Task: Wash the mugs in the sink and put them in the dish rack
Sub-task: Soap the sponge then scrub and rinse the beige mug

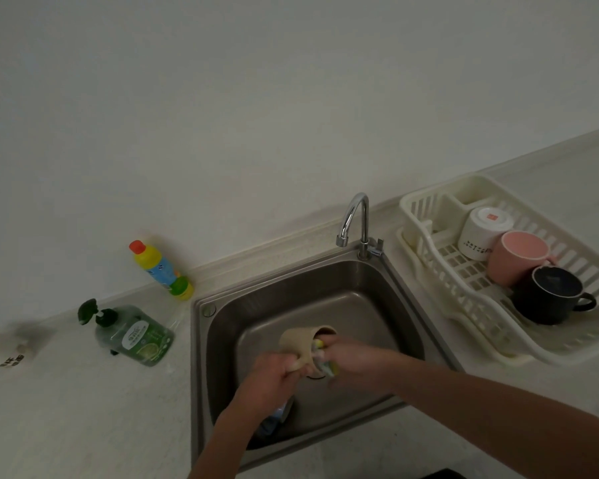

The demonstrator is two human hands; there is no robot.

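Head view, lower centre of the frame: the left hand (274, 371) grasps a beige mug (303, 342) by its lower side, fingers curled round it, holding it tilted on its side above the sink (218, 340) basin with the mouth turned to the right. The right hand (351, 359) pinches a yellow sponge (320, 350) and pushes it into the mug's mouth. Something pale blue, perhaps another mug, lies low in the sink under the left forearm; it is too hidden to tell. At the right of the frame the dish rack (426, 209) already holds a white mug (481, 233), a pink mug (517, 257) and a black mug (550, 295), close together and upside down or tilted. The faucet (355, 219) shows no running water. The likely risk is a slip: a soapy mug gripped from one side could twist loose under the sponge's push and knock against the steel basin. The rack's free space lies at its left part, so a careless placement could bump the mugs already there.
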